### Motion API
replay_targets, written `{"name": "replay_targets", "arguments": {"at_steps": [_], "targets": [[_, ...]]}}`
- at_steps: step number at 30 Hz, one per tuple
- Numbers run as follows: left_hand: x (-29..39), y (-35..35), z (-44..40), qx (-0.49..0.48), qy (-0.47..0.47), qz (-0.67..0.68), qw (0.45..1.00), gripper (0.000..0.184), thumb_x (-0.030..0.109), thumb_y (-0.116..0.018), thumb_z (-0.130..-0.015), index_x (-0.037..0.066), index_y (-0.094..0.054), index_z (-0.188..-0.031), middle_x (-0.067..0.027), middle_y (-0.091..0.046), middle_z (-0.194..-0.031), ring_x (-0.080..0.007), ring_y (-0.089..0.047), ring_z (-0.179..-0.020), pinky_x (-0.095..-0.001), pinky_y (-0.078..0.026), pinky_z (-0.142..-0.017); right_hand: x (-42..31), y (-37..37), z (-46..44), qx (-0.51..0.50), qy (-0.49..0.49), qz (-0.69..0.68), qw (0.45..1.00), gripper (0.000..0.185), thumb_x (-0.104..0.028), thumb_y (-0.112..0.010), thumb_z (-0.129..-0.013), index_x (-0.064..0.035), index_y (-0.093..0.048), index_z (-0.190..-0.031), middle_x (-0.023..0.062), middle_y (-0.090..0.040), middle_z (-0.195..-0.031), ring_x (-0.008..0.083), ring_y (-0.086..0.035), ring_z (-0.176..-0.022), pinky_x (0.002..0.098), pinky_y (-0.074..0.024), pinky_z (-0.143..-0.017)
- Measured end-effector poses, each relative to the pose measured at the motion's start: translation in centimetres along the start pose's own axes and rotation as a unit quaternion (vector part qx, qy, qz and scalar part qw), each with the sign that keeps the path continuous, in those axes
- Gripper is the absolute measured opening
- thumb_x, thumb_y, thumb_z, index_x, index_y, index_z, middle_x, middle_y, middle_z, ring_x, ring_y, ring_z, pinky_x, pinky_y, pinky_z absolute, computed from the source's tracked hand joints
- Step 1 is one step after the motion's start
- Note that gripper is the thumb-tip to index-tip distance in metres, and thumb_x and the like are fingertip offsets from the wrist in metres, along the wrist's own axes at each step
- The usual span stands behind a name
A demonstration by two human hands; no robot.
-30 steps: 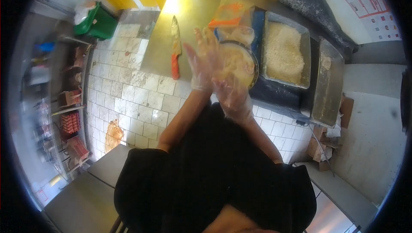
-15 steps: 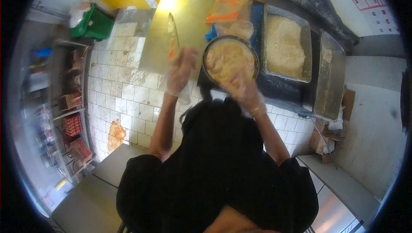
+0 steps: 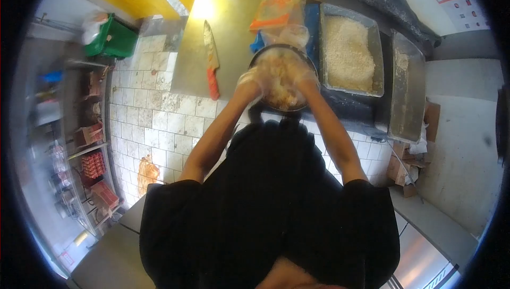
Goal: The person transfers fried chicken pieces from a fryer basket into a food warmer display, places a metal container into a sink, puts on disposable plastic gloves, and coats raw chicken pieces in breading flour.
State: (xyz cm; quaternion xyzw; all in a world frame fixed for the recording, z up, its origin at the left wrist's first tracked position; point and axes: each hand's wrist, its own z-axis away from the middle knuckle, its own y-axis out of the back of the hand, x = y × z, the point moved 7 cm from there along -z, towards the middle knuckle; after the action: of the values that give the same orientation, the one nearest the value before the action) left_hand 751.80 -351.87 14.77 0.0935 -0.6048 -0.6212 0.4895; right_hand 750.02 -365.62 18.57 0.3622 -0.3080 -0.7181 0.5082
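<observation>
Two hands in clear plastic gloves (image 3: pixel 248 78) are meeting inside a round, dark-rimmed bowl (image 3: pixel 281 46); the left hand (image 3: pixel 256 78) is pressing in by the bowl's left side, the right hand (image 3: pixel 301 72) by its right, and a pale, wet food mix (image 3: pixel 283 96) is showing between and below them; the fingers are blurring into the mix, so I cannot tell whether either hand is closing on a piece or staying loose; the bowl is sitting at the near edge of a steel table (image 3: pixel 239 18), just in front of the person's black shirt (image 3: pixel 271 193); a knife (image 3: pixel 211 57) with a red handle is lying on the table to the left of the bowl, well apart from the left hand; a clear bag (image 3: pixel 289 35) and an orange-printed bag (image 3: pixel 272 15) are lying just beyond the bowl; a metal tray (image 3: pixel 376 44) is standing to the right, holding pale crumbs or flour (image 3: pixel 348 49); a second tray (image 3: pixel 405 105) is standing farther right, a little pale stuff clinging inside it.
</observation>
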Motion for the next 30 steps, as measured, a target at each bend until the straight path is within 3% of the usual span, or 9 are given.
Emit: {"name": "replay_targets", "arguments": {"at_steps": [3, 5, 12, 15, 18, 20, 24, 26, 30], "targets": [[-0.4, 1.5, 0.5, -0.004, 0.072, 0.029, 0.997, 0.035, 0.031, -0.061, -0.084, 0.004, -0.068, -0.104, -0.023, -0.068, -0.096, -0.0376, -0.066, -0.091, -0.0476, -0.051, -0.08, 3.8, -1.3, -0.2, 0.097, -0.068, -0.322, 0.939, 0.055, -0.036, -0.061, -0.088, -0.0119, -0.052, -0.137, 0.0153, -0.056, -0.135, 0.0317, -0.054, -0.123, 0.0389, -0.043, -0.103], [0.4, 4.0, 1.7, 0.049, 0.101, 0.095, 0.989, 0.038, 0.033, -0.062, -0.083, 0.005, -0.067, -0.109, -0.0228, -0.068, -0.099, -0.0378, -0.066, -0.092, -0.0473, -0.051, -0.08, 2.9, 1.1, 1.9, 0.094, 0.034, -0.151, 0.984, 0.051, -0.036, -0.061, -0.087, -0.0098, -0.057, -0.131, 0.0151, -0.06, -0.129, 0.0329, -0.058, -0.117, 0.0406, -0.0458, -0.098], [1.0, 7.2, 4.5, 0.106, 0.15, 0.16, 0.97, 0.028, 0.025, -0.054, -0.087, 0.002, -0.069, -0.084, -0.0249, -0.067, -0.09, -0.0419, -0.065, -0.088, -0.0499, -0.051, -0.08, 4.8, 1.7, 3.0, 0.043, 0.058, -0.086, 0.994, 0.044, -0.036, -0.061, -0.088, -0.006, -0.062, -0.12, 0.017, -0.066, -0.117, 0.0308, -0.062, -0.107, 0.0399, -0.0472, -0.096], [0.0, 5.9, 4.2, 0.116, 0.145, 0.152, 0.971, 0.03, 0.032, -0.054, -0.09, 0.006, -0.066, -0.099, -0.0226, -0.065, -0.101, -0.0393, -0.063, -0.097, -0.0482, -0.049, -0.084, 9.2, -1.8, 1.1, 0.167, 0.049, -0.54, 0.823, 0.025, -0.022, -0.068, -0.086, -0.0026, -0.069, -0.102, 0.0119, -0.069, -0.103, 0.0226, -0.065, -0.089, 0.034, -0.0509, -0.084], [0.6, 6.0, 3.4, 0.102, 0.128, 0.135, 0.977, 0.034, 0.035, -0.057, -0.09, 0.01, -0.063, -0.113, -0.0191, -0.063, -0.112, -0.0365, -0.061, -0.105, -0.0456, -0.048, -0.089, 8.2, 0.1, 0.2, 0.158, 0.21, -0.648, 0.715, 0.024, -0.017, -0.066, -0.087, -0.0013, -0.069, -0.105, 0.0088, -0.069, -0.103, 0.0195, -0.065, -0.092, 0.0325, -0.0517, -0.082], [1.4, 5.7, 2.8, 0.071, 0.122, 0.12, 0.983, 0.033, 0.03, -0.059, -0.089, 0.01, -0.062, -0.115, -0.018, -0.063, -0.114, -0.0365, -0.061, -0.104, -0.0454, -0.048, -0.088, 4.0, 5.4, 4.8, 0.159, 0.115, -0.376, 0.906, 0.026, -0.015, -0.064, -0.088, -0.0021, -0.068, -0.11, 0.0095, -0.069, -0.107, 0.018, -0.064, -0.097, 0.0317, -0.0508, -0.085], [3.6, 5.5, 1.3, 0.141, -0.029, -0.048, 0.988, 0.03, 0.019, -0.056, -0.089, 0.009, -0.061, -0.116, -0.0182, -0.065, -0.11, -0.0353, -0.064, -0.1, -0.0444, -0.051, -0.086, 3.8, 5.7, 6.2, 0.06, 0.088, -0.506, 0.856, 0.03, -0.012, -0.063, -0.087, -0.003, -0.064, -0.116, 0.0109, -0.067, -0.114, 0.0208, -0.064, -0.1, 0.0315, -0.0503, -0.091], [4.4, 5.6, 0.9, 0.179, -0.087, -0.089, 0.976, 0.027, 0.018, -0.049, -0.093, 0.007, -0.062, -0.113, -0.0195, -0.066, -0.107, -0.0356, -0.066, -0.097, -0.0441, -0.053, -0.084, 3.5, 5.6, 6.8, 0.079, 0.195, -0.602, 0.77, 0.033, -0.014, -0.062, -0.089, -0.0038, -0.063, -0.12, 0.0088, -0.067, -0.114, 0.0178, -0.063, -0.099, 0.0309, -0.0508, -0.087], [4.1, 5.1, -0.9, 0.064, -0.074, -0.081, 0.992, 0.028, 0.015, -0.056, -0.088, 0.009, -0.062, -0.115, -0.017, -0.066, -0.106, -0.034, -0.066, -0.096, -0.0435, -0.052, -0.083, 3.8, 3.2, 6.5, 0.186, 0.102, -0.159, 0.964, 0.039, -0.015, -0.064, -0.088, -0.0014, -0.06, -0.124, 0.0099, -0.067, -0.115, 0.0177, -0.063, -0.098, 0.0319, -0.0503, -0.086]]}}
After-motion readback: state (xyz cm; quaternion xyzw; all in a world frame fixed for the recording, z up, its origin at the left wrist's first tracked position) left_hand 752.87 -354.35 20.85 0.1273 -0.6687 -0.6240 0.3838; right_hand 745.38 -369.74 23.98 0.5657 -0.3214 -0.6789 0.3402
